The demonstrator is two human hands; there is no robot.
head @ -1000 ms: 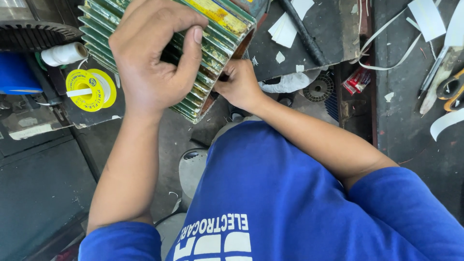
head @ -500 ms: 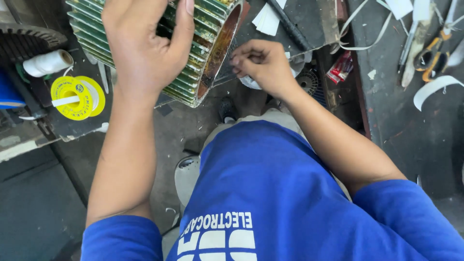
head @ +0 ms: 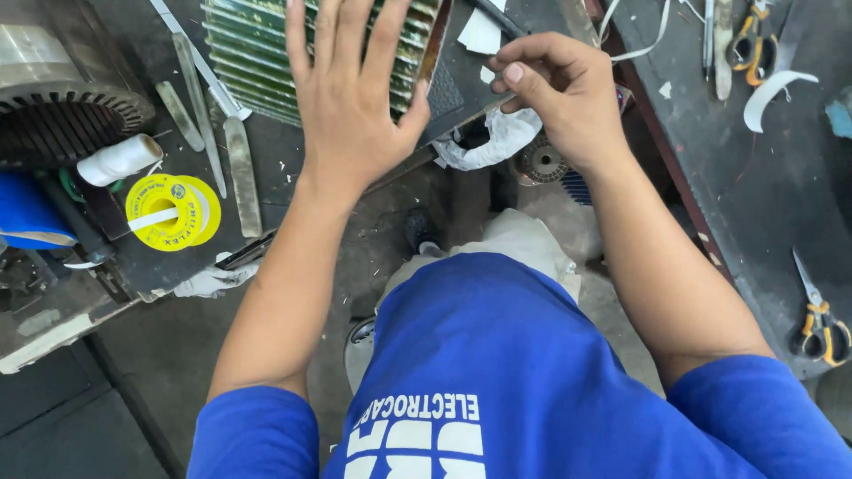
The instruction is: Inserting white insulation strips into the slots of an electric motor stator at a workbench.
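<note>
Since a second before, the right hand (head: 564,98) had left the green finned stator (head: 266,53) and lifted to one o'clock, fingertips pinched narrow on something too small to tell. Left hand (head: 351,98) lay flat, fingers spread, on the stator at twelve o'clock, steadying it.

At nine o'clock we see a yellow tape reel (head: 173,211) lying flat. Just above it sits a white spool of string (head: 119,159). A flat metal file (head: 241,175) lies beside the reel. A blue thing (head: 25,210) sits at the far left edge. At four o'clock we see scissors with yellow handles (head: 821,315) on the dark bench (head: 754,195). A crumpled white rag (head: 493,140) lies near twelve o'clock.
</note>
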